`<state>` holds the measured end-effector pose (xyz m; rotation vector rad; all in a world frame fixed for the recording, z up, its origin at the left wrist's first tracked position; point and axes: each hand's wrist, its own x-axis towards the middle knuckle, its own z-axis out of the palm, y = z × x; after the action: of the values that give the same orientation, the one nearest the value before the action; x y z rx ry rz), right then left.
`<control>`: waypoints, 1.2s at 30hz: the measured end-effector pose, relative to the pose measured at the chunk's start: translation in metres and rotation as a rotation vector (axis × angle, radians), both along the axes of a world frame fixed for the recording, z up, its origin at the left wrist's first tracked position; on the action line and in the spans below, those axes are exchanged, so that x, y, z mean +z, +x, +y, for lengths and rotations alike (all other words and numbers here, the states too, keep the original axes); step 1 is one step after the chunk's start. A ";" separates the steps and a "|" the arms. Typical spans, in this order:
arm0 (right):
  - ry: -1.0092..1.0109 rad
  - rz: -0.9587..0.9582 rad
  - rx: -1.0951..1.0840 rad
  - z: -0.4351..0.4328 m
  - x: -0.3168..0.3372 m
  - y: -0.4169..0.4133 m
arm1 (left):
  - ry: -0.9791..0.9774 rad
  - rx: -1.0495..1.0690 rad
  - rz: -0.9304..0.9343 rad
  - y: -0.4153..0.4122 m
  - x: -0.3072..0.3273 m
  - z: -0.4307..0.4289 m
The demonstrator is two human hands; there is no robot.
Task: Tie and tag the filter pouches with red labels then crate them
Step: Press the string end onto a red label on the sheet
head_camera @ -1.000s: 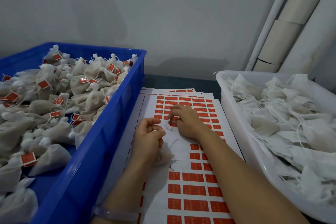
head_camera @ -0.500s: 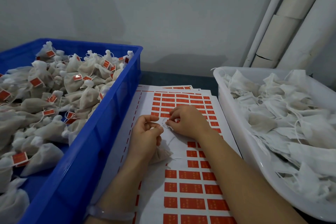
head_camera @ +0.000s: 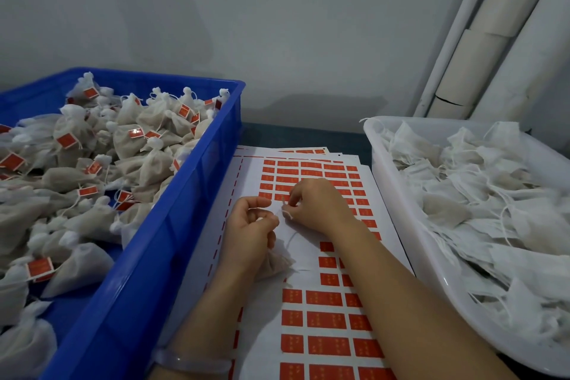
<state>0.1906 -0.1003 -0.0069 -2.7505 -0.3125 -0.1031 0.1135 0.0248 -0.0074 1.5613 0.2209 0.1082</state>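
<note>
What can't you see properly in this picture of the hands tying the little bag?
All in the head view:
1. Pouch: mostly hidden under the left hand that grips it.
2. String: its end is pinched by the right hand, which hides any knot or tag.
3. Writing on the red labels: too small and blurred to read.
4. Blue crate and white tub: cut off by the picture's edges.

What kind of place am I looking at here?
Likely a small hand-packing workstation, not a home table: a blue crate heaped with tied, red-tagged pouches, a white tub of untied pouches, and sheets of red labels laid between them.
</note>
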 end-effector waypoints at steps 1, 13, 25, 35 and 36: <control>0.001 0.006 -0.009 0.001 0.000 0.001 | -0.003 0.002 -0.002 0.000 0.000 0.001; 0.038 0.167 -0.139 0.024 0.010 0.016 | -0.009 0.012 -0.016 0.000 -0.001 0.003; 0.076 0.185 0.055 0.002 0.006 -0.004 | -0.048 0.017 -0.024 0.000 0.000 0.003; 0.304 0.046 -0.062 -0.008 0.001 0.001 | -0.048 0.045 -0.003 0.001 0.002 0.004; 0.322 0.045 -0.078 -0.010 0.000 0.003 | -0.044 0.046 -0.001 0.001 0.002 0.004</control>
<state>0.1933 -0.1099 -0.0064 -2.4415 -0.1605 -0.1012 0.1144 0.0284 -0.0056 1.5126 0.2570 0.1396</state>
